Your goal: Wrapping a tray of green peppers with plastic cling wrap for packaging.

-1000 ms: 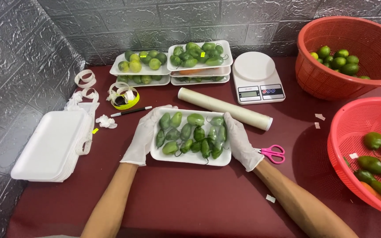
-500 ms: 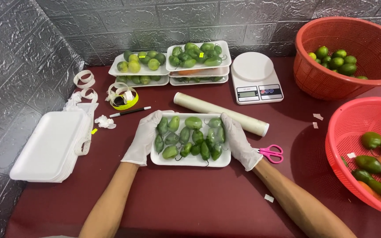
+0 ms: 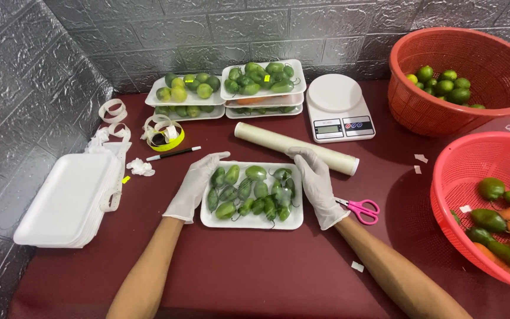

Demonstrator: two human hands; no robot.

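A white foam tray [image 3: 252, 222] filled with several green peppers and covered in clear film lies on the dark red table in front of me. My left hand [image 3: 195, 184], in a white glove, lies flat against the tray's left edge. My right hand [image 3: 316, 184], also gloved, presses flat on the tray's right edge. Just behind the tray lies a roll of clear film [image 3: 295, 148], close to my right fingertips.
Pink scissors [image 3: 361, 208] lie right of the tray. A stack of empty foam trays [image 3: 66, 201] sits at the left. Wrapped trays of green produce [image 3: 225, 88], a white scale [image 3: 339, 106], tape rolls [image 3: 163, 133], a pen [image 3: 173, 154] and two red baskets [image 3: 461, 77] [image 3: 479, 207] of vegetables surround the work spot.
Both hands have stayed on the tray's sides, shifting slightly along its edges; the tray sits in nearly the same place.
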